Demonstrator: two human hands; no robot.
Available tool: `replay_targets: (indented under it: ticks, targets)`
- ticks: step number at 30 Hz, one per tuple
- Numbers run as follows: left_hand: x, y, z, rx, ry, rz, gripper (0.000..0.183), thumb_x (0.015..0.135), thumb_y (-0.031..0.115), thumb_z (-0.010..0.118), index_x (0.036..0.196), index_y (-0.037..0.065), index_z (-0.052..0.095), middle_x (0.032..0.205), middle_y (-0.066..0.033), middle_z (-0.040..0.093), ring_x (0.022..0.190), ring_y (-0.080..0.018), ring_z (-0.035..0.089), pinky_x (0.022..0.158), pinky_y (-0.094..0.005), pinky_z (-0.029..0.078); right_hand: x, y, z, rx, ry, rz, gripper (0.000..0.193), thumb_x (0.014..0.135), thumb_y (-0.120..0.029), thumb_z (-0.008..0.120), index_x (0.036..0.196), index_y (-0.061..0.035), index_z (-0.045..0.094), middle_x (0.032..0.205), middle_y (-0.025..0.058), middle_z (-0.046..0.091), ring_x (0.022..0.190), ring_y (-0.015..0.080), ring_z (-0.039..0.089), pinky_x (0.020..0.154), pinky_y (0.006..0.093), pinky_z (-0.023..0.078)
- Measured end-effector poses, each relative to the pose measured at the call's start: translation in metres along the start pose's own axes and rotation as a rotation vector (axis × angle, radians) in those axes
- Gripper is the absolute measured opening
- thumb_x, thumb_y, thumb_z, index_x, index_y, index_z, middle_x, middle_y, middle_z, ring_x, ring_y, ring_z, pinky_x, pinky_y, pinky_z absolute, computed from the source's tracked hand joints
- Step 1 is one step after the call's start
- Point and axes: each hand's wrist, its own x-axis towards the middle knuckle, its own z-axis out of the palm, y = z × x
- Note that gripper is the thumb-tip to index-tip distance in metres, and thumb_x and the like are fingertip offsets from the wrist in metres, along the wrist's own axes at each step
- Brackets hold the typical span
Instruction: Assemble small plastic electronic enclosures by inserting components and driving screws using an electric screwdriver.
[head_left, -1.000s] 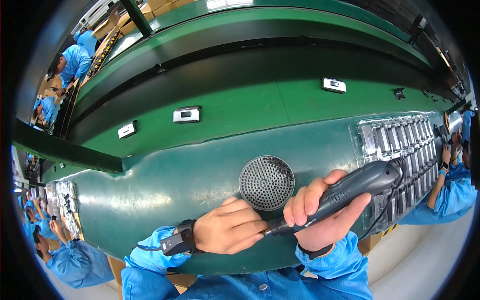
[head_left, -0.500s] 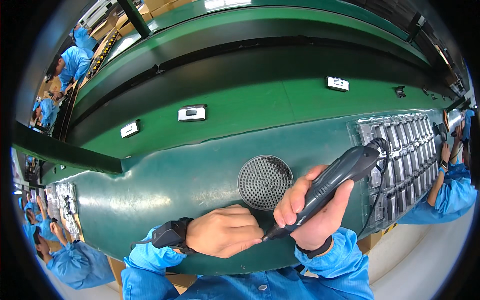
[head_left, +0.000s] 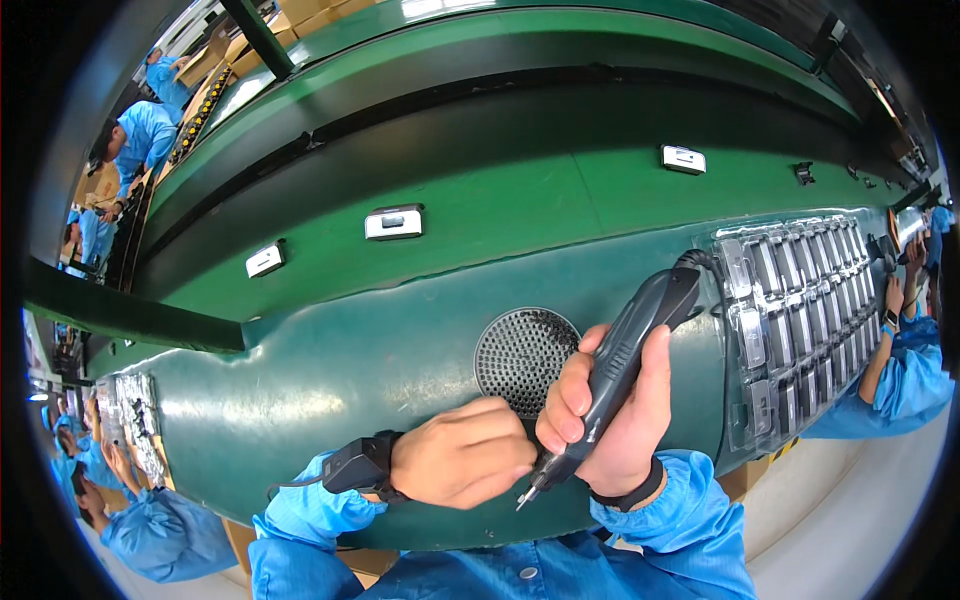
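Note:
My right hand [head_left: 640,425] is wrapped round a dark grey electric screwdriver [head_left: 632,355], its cord running off the top end. The tool leans down to the left, and its thin metal bit shows below my left hand's fingertips. My left hand [head_left: 465,455] is closed, back of the hand up, with its fingers curled beside the screwdriver's nose; anything inside them is hidden. Just beyond both hands lies a round perforated plate [head_left: 515,350], with small dark bits across part of its holes.
A clear plastic tray [head_left: 735,320] with rows of dark and silver parts lies to the right. White-and-black parts [head_left: 394,222] sit on the green belt [head_left: 500,215] beyond the table edge. A green post [head_left: 130,312] crosses at left. Co-workers in blue [head_left: 880,390] work on both sides.
The screwdriver has swung more upright, and its bit has come lower and nearer to me, now in plain sight. My left hand has shifted slightly right, its fingers more tucked in.

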Motion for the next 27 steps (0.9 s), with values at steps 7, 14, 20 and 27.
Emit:
replay_targets:
  ticks: [7,14,20,27]
  targets:
    - [-0.001,-0.043,-0.008,0.381,0.095,-0.145,0.018,0.084,0.011,0.08,0.099,0.005,0.071,0.093,-0.0087,0.066,0.085,-0.0305,0.062,0.076,-0.0405,0.051,0.005,-0.005,-0.001,0.006,0.059,-0.051,0.064,0.105,-0.072,0.032,0.113,-0.0125,0.055,0.068,0.0047,0.051,0.051,0.0194,0.051,0.048,0.037,0.044]
    - [-0.002,-0.024,-0.009,0.306,0.225,-0.202,0.025,0.083,0.012,0.084,0.106,0.004,0.077,0.097,-0.011,0.074,0.089,-0.0305,0.067,0.083,-0.0396,0.053,0.007,-0.013,-0.003,-0.012,0.049,-0.175,0.063,0.106,-0.07,0.033,0.114,-0.0129,0.057,0.068,0.0041,0.053,0.05,0.0186,0.05,0.048,0.0372,0.043]
    - [-0.006,0.001,-0.006,-0.054,0.076,-0.178,0.019,0.088,0.015,0.082,0.103,0.004,0.077,0.096,-0.0097,0.074,0.091,-0.0296,0.066,0.085,-0.0413,0.052,0.006,-0.013,-0.004,-0.033,0.027,-0.219,0.063,0.106,-0.07,0.033,0.116,-0.013,0.058,0.068,0.0039,0.053,0.051,0.0187,0.05,0.048,0.0372,0.043]
    - [-0.003,0.004,0.003,0.023,0.099,-0.245,0.01,0.09,0.006,0.075,0.097,0.004,0.068,0.095,-0.0093,0.067,0.092,-0.0318,0.063,0.082,-0.0423,0.051,0.006,-0.012,-0.004,-0.031,0.013,-0.156,0.064,0.106,-0.071,0.032,0.116,-0.013,0.058,0.067,0.0045,0.053,0.05,0.0186,0.049,0.047,0.0367,0.043]
